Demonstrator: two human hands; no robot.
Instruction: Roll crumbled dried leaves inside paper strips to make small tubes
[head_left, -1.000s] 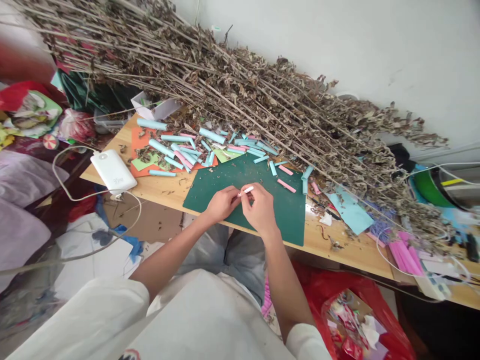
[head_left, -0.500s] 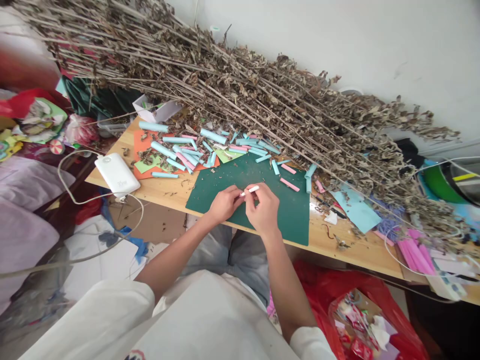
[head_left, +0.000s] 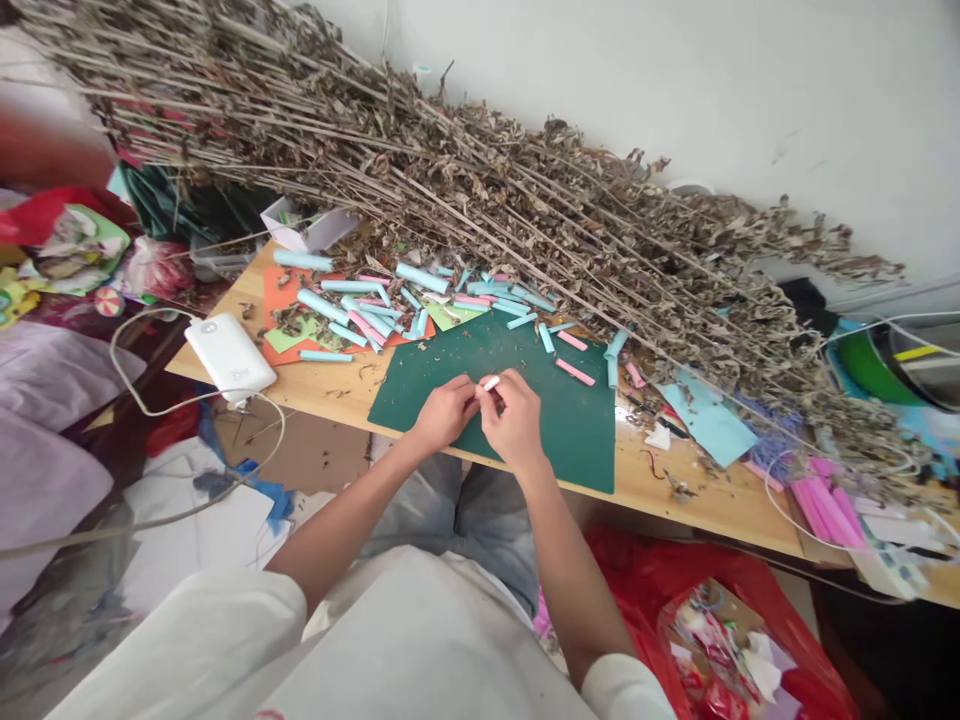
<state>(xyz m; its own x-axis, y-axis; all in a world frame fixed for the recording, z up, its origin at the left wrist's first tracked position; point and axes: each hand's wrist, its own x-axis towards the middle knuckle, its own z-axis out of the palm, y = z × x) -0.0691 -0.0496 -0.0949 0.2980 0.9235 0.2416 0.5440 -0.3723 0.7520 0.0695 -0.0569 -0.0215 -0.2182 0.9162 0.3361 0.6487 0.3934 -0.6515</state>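
Over the dark green mat [head_left: 570, 435], my two hands meet at the fingertips. My right hand [head_left: 514, 418] is closed in a pinch around a short white stick [head_left: 491, 383], whose exact kind is too small to tell. Against its lower left end my left hand [head_left: 447, 414] is closed too, thumb and forefinger pressed together. Beyond my hands, rolled blue paper tubes [head_left: 424, 277] and pink ones [head_left: 575, 371] lie loose, several on the mat's far edge and more to the left on an orange sheet [head_left: 277, 295].
Dried leafy stalks [head_left: 450, 170] cover the back of the wooden table [head_left: 315, 385]. A white power bank [head_left: 230, 352] with a cable sits left. On the right lie a light blue sheet [head_left: 709, 415] and pink rolls [head_left: 829, 510]. A red bag [head_left: 630, 560] of scraps stands below.
The white stick shows shorter between my fingers, and it has shifted a little left with my right hand. My left hand has barely moved. The camera view has shifted slightly.
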